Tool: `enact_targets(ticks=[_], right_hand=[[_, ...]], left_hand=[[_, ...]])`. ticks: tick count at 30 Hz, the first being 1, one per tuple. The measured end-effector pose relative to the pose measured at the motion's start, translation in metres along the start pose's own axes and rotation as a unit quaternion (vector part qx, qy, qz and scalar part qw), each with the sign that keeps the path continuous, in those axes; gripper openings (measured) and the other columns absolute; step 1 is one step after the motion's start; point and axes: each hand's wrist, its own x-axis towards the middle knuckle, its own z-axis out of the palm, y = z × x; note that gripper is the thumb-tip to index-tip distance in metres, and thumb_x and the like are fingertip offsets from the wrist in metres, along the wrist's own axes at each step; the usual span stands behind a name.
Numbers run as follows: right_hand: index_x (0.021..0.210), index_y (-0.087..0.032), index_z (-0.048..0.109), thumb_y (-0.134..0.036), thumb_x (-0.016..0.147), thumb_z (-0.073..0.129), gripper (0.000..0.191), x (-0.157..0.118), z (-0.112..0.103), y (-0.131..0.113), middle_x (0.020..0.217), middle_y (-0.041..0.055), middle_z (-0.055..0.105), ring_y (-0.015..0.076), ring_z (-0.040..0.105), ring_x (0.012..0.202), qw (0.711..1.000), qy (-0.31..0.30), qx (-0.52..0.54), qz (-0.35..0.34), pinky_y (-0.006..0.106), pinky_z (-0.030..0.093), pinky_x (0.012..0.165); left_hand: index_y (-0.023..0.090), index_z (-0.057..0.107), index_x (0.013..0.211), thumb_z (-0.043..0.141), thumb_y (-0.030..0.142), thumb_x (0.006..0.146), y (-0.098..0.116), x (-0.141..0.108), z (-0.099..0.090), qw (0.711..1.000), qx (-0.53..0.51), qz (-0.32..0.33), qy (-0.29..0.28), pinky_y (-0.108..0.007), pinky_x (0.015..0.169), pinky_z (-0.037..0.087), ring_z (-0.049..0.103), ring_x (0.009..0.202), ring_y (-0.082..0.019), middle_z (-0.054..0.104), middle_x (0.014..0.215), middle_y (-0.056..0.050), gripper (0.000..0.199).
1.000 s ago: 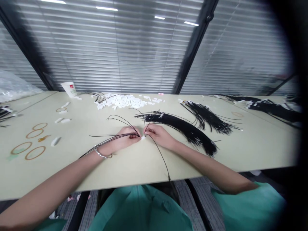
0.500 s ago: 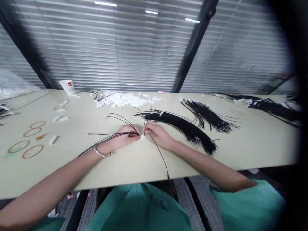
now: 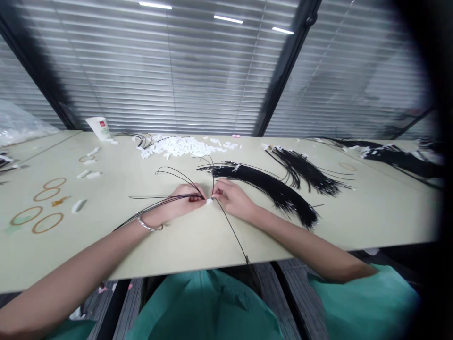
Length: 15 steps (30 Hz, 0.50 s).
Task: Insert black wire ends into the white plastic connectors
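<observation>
My left hand (image 3: pixel 187 197) is closed in a pinch at a small white connector (image 3: pixel 209 201) near the front middle of the table. Several thin black wires (image 3: pixel 177 172) fan out leftward from this hand, some running back along the forearm. At the connector's right end, my right hand (image 3: pixel 230 198) pinches a black wire between thumb and fingers. A thin wire (image 3: pixel 231 228) slants from those fingertips down to the table's front edge, and a curved end rises above them. The fingers hide part of the connector and the wire tips.
Thick black wire bundles (image 3: pixel 264 183) lie right of my hands, with more (image 3: pixel 306 172) behind. A heap of white connectors (image 3: pixel 180 146) sits at the back, near a paper cup (image 3: pixel 99 128). Rubber bands (image 3: pixel 47 223) and loose white connectors (image 3: pixel 78 206) lie at left.
My right fingertips have shifted slightly at the connector, and the wire end above them now curves over leftward. The wire toward the table edge is straighter. My left hand stays put.
</observation>
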Motion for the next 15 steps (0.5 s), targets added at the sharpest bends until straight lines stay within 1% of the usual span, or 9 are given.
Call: enact_targets(ticks=[3, 7, 15], right_hand=[[0.08, -0.011, 0.051, -0.005, 0.085, 0.056, 0.009, 0.0, -0.0002, 0.0016, 0.082, 0.0016, 0.048, 0.0108, 0.044, 0.078, 1.0, 0.0, -0.012, -0.006, 0.019, 0.031, 0.069], [0.08, -0.01, 0.051, -0.007, 0.087, 0.05, 0.009, -0.0007, 0.0011, 0.0016, 0.081, 0.003, 0.048, 0.0121, 0.044, 0.08, 0.999, -0.006, -0.022, -0.026, 0.02, 0.031, 0.071], [0.078, -0.01, 0.051, -0.005, 0.087, 0.045, 0.012, -0.0019, 0.0051, 0.001, 0.079, 0.0034, 0.048, 0.0123, 0.044, 0.078, 1.0, 0.002, 0.0, -0.028, 0.021, 0.031, 0.069]], left_hand=[[0.013, 0.065, 0.084, 0.053, 0.032, 0.082, 0.0005, -0.0004, -0.0001, 1.0, -0.001, -0.001, 0.002, -0.017, 0.067, 0.045, 0.056, 0.075, -0.008, 0.062, 0.082, -0.003, 0.022], [0.012, 0.064, 0.082, 0.052, 0.032, 0.082, 0.0009, -0.0003, -0.0004, 1.0, -0.009, 0.001, -0.001, -0.017, 0.063, 0.044, 0.055, 0.071, -0.008, 0.061, 0.079, -0.003, 0.023], [0.012, 0.064, 0.079, 0.052, 0.036, 0.082, 0.0045, -0.0011, -0.001, 1.0, -0.007, -0.012, -0.004, -0.017, 0.064, 0.044, 0.055, 0.074, -0.008, 0.061, 0.079, -0.003, 0.027]])
